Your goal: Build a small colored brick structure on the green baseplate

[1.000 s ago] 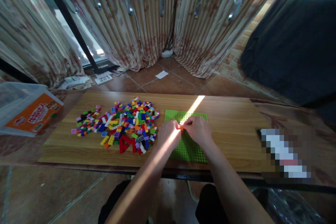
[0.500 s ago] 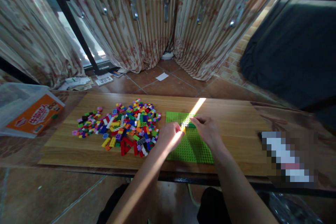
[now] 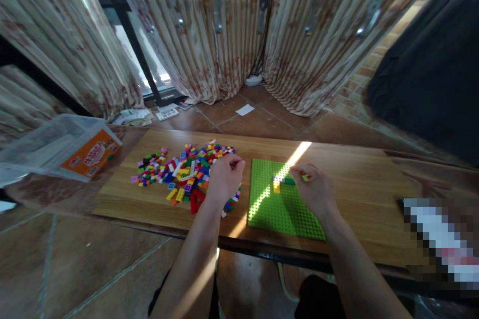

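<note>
A green studded baseplate [image 3: 265, 209] lies on the board, with a few bricks joined near its upper middle: a yellow brick [image 3: 276, 187], a whitish one beside it and a dark green brick [image 3: 289, 181]. My right hand [image 3: 314, 187] is over the plate at the green brick's right end, fingers bent and closed together. A yellow-green patch shows between those fingers; whether it is a brick or the plate is unclear. Over the right edge of a heap of loose toy bricks [image 3: 187, 172] is my left hand [image 3: 226, 177], fingers curled into a pinch. Anything inside that pinch is hidden.
A clear plastic box [image 3: 48, 144] with an orange label stands left of the wooden board [image 3: 142, 204]. At the far right lies a blurred-out object [image 3: 441, 234]. Curtains [image 3: 209, 50] and papers on the floor are beyond the table.
My left hand has moved left, from the joined bricks on the plate to the brick heap. The right hand stays over the plate. The view has turned slightly left.
</note>
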`<state>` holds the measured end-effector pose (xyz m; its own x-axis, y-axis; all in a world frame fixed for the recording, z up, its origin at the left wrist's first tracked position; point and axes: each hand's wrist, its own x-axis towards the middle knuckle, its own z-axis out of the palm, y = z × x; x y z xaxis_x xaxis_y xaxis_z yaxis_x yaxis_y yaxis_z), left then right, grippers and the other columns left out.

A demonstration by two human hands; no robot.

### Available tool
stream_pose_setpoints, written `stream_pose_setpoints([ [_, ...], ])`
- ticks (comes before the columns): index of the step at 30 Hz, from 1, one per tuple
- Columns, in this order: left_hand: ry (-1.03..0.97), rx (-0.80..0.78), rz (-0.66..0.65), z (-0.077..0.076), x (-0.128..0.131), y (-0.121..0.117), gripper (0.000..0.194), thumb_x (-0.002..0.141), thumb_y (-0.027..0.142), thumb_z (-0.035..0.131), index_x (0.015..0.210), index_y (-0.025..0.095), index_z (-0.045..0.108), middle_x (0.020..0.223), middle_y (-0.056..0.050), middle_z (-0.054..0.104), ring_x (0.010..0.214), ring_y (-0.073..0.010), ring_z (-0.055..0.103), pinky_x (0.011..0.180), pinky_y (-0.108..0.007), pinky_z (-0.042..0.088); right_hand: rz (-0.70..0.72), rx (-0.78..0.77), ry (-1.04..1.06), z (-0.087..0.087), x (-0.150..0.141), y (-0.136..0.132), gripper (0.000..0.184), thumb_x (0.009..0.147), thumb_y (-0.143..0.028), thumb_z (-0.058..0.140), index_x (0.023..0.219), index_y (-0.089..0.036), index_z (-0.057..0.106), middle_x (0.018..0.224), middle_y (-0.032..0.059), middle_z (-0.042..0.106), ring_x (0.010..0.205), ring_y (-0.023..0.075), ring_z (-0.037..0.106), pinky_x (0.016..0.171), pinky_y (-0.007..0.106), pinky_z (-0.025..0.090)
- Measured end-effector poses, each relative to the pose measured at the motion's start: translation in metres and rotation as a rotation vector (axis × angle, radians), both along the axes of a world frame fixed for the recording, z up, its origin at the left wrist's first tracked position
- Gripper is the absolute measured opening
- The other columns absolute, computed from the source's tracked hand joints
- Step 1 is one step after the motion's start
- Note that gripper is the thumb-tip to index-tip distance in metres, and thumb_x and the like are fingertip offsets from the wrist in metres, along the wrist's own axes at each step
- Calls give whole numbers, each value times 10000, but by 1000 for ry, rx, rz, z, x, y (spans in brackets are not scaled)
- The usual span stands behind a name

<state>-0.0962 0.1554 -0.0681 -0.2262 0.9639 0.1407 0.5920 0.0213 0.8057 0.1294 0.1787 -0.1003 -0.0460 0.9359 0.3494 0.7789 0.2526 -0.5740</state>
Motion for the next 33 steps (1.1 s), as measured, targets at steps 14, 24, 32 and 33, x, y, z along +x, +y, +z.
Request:
stream_pose_setpoints([
  [14,250,-195,457,5,-161,-46,160,773,205,572,784,138,717,714,-54,696,689,-156,603,609,-240,388,155,60,36,-2,-47,-13,277,841,-425,516,827,-226,708,806,34,731,567,183,631,619,322,467],
  [24,228,-336,100,8,-143,-46,151,681,282,701,757,152,711,723,-39,703,699,-164,622,614,-239,419,252,180,29,-11,-60,-13,222,859,-389,541,836,-229,693,815,29,729,719,199,676,689,318,502],
  [32,486,-433,169,8,-113,-42,171,658,227,688,805,154,732,898,-130,722,882,-271,644,701,-308,438,241,165,38,-8,-56,-12,209,856,-377,545,827,-236,697,809,31,726,664,195,663,664,324,501],
  [33,475,-424,166,8,-114,-43,156,667,214,673,799,151,728,888,-126,722,869,-262,644,695,-305,436,232,152,46,-6,-55,-12,207,854,-377,549,824,-237,698,803,31,724,653,194,661,659,325,499],
])
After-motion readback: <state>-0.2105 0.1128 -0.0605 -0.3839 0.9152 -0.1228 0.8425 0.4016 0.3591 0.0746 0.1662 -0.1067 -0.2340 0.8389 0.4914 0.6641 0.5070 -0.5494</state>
